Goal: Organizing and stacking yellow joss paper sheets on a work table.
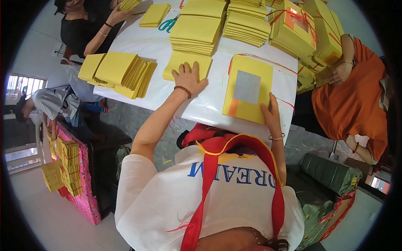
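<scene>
With fingers spread, my left hand (pixel 190 79) lies flat on a low stack of yellow paper (pixel 171 72) at the table's front. To its right lies a bundle of yellow paper (pixel 251 70), topped by a grey square (pixel 247 86) and a small orange patch (pixel 233 107). My right hand (pixel 272 113) holds that bundle's lower right edge, thumb on top and fingers along the side. Red string (pixel 268 62) runs out from the bundle across the white tabletop (pixel 209 106). A taller stack of yellow sheets (pixel 196 31) stands just beyond my left hand.
Fanned yellow stacks (pixel 119 71) sit at the left edge, and teal scissors (pixel 168 24) lie farther back. Tied bundles (pixel 293 29) crowd the far right. One person (pixel 90 25) works far left, another in orange (pixel 356 92) stands right. Green wrapped packages (pixel 328 171) lie at lower right.
</scene>
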`<state>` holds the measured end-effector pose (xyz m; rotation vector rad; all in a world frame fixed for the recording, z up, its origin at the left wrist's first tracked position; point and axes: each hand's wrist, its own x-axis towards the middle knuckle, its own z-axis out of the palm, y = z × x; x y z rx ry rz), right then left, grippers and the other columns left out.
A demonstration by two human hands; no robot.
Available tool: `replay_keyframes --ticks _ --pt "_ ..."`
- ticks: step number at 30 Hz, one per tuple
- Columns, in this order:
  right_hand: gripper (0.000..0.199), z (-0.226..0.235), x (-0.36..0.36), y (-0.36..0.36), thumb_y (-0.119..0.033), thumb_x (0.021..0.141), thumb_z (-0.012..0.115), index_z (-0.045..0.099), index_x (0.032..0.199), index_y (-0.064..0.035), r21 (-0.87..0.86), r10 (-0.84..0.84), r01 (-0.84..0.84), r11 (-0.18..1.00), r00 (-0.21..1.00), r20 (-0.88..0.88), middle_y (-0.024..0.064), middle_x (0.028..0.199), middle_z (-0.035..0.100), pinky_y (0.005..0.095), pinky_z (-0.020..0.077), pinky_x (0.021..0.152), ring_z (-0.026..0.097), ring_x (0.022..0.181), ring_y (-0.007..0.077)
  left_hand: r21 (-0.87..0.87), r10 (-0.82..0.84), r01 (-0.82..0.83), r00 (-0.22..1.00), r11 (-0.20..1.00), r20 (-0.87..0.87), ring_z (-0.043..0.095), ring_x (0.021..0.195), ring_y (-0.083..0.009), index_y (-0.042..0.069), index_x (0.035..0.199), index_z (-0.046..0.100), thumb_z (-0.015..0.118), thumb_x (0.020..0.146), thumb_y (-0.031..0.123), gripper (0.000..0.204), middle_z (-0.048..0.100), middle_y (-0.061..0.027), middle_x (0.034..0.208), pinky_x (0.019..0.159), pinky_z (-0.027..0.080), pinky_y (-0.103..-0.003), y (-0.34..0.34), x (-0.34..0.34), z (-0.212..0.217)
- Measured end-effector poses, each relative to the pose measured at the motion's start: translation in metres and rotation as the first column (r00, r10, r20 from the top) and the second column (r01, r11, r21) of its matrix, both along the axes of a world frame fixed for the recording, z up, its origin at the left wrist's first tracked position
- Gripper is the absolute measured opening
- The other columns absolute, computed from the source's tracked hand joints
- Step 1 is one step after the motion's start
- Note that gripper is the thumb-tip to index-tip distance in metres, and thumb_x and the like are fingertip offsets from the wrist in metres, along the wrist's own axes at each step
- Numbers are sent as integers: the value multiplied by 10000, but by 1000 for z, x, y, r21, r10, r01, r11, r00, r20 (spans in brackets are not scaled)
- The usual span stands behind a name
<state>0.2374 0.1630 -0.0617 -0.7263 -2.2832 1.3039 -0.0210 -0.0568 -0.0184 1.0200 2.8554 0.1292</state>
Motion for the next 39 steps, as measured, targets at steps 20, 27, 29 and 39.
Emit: replay_keyframes --ticks 20,27,29,39 --pt "565 156 -115 -40 -215 819 607 387 1304 -25 42 431 -453 890 809 -399 153 1333 405 332 258 1037 330 1270 276 50 -137 151 967 987 -215 280 1247 -391 143 1268 462 374 848 574 608 340 -177 1361 948 176 -628 3 -15 12" --pt "542 50 -33 8 -258 868 556 361 1336 -65 49 -107 111 993 991 -78 118 1362 357 344 323 989 367 1232 197 757 -395 112 896 644 204 433 1156 -269 63 1292 423 515 887 273 466 463 -153 1265 952 343 -364 22 50 11" --pt "544 57 -13 -1 -269 884 528 339 1345 -50 -556 -285 234 797 958 -5 119 1359 356 321 362 944 413 1173 174 713 -419 -345 622 611 661 395 1163 -207 20 1372 255 480 909 274 574 387 -165 1288 989 303 -294 27 80 2" --pt "557 2 -5 -21 -138 828 561 341 1317 15 -361 -211 172 917 975 -70 190 1269 446 304 377 929 487 1098 243 623 -352 -597 516 506 781 406 1184 -213 -50 1366 193 434 802 -16 615 366 -185 1337 981 319 -270 67 100 -39"
